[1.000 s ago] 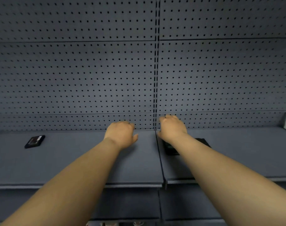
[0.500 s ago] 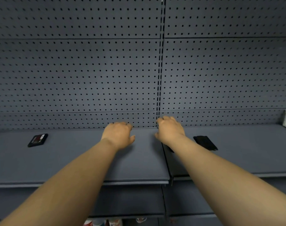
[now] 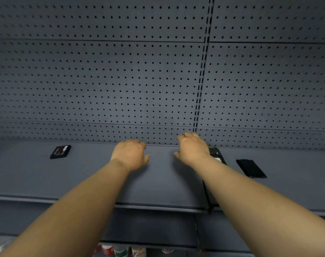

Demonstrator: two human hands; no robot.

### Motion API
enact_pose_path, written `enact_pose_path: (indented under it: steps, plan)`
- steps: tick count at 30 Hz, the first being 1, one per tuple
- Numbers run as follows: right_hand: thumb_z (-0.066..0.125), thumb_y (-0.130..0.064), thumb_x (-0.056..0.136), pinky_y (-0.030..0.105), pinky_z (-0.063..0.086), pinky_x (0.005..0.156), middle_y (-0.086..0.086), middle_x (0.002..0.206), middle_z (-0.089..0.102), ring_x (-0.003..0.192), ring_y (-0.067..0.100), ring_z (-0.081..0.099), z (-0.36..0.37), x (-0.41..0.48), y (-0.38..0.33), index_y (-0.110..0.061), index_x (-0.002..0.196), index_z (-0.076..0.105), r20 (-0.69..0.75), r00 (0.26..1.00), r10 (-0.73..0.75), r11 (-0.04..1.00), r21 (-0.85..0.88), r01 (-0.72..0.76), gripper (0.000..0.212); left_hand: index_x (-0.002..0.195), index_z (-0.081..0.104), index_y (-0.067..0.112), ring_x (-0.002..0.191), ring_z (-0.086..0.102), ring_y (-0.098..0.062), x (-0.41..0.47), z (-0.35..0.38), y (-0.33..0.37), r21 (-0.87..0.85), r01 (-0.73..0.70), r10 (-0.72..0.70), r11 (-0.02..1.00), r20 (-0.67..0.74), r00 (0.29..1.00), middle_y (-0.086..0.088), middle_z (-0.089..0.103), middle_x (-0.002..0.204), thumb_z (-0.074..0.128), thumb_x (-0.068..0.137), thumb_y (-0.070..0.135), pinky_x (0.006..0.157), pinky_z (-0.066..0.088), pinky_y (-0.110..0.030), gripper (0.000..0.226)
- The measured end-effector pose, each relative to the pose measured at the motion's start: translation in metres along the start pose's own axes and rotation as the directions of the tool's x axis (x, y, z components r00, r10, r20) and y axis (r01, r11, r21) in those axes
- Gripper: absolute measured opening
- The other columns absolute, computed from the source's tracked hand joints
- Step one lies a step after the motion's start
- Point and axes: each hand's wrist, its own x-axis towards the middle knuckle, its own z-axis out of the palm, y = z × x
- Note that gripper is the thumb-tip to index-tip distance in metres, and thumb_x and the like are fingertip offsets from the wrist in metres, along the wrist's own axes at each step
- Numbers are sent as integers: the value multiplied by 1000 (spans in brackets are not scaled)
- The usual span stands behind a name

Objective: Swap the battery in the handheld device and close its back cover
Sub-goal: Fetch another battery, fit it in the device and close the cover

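head view | left hand [image 3: 131, 154] above the grey shelf [image 3: 84, 175], fingers curled loosely, holding nothing | right hand [image 3: 193, 148] covers the near end of the handheld device [image 3: 216, 154]; grip hidden, cannot tell | back cover [image 3: 250, 168] flat just right of device | battery [image 3: 60, 151] far left of device

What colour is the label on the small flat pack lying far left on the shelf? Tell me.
Red and white, on the black pack; head view.
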Motion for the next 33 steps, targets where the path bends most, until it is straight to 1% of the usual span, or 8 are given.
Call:
enact_pose_path:
  steps: [4, 13, 21, 27, 33]
  plan:
    - [59, -33, 88, 38, 40, 102, 8, 130, 50, 125, 28, 42, 6, 14, -33, -11, 130, 48, 22, 1000, -8, 1000, -1, 8, 48, 129, 51, 16, 117, 54, -25, 3, 5, -33, -6, 3, -3, 1000, 4, 1000, -5, 58, 128, 42, 94, 44, 96, 43, -37, 46]
    - [58, -31, 89, 37, 40, 100, 8, 129, 51, 124, 27, 43, 32, 51, -138, -10, 128, 49, 49, 997, 54, 999, 4, -55, 45, 126, 52, 13, 114, 55, -26, 13, 26, -141, -9, -39, 39, 999, -3, 999, -8, 57, 126, 42, 94, 44, 92, 46, -38, 46]
    - [58, -31, 88, 38, 39, 102, 9, 131, 51, 126, 28, 42, 50, 67, -228, -10, 128, 50, 56, 991, 123, 992, 20, -124, 46, 127, 52, 13, 116, 54, -26, 6, 47, -233, -15, -88, 88, 996, -17, 996, -8, 57, 127, 41, 94, 44, 95, 44, -38, 47]
    - [58, -33, 88, 38, 39, 104, 9, 132, 50, 127, 28, 42, 58, 68, -269, -9, 130, 48, 57, 988, 147, 989, 27, -148, 49, 128, 52, 14, 117, 54, -25, -3, 57, -277, -11, -115, 115, 993, -26, 993, -7, 57, 127, 42, 94, 44, 96, 44, -37, 46]
    - [58, -31, 88, 37, 39, 103, 8, 131, 51, 126, 27, 42, 57, 69, -283, -11, 130, 48, 46, 990, 131, 991, 26, -132, 48, 126, 53, 15, 116, 55, -24, -8, 60, -298, -22, -98, 97, 995, -38, 995, -6, 59, 126, 43, 93, 44, 96, 46, -37, 45]
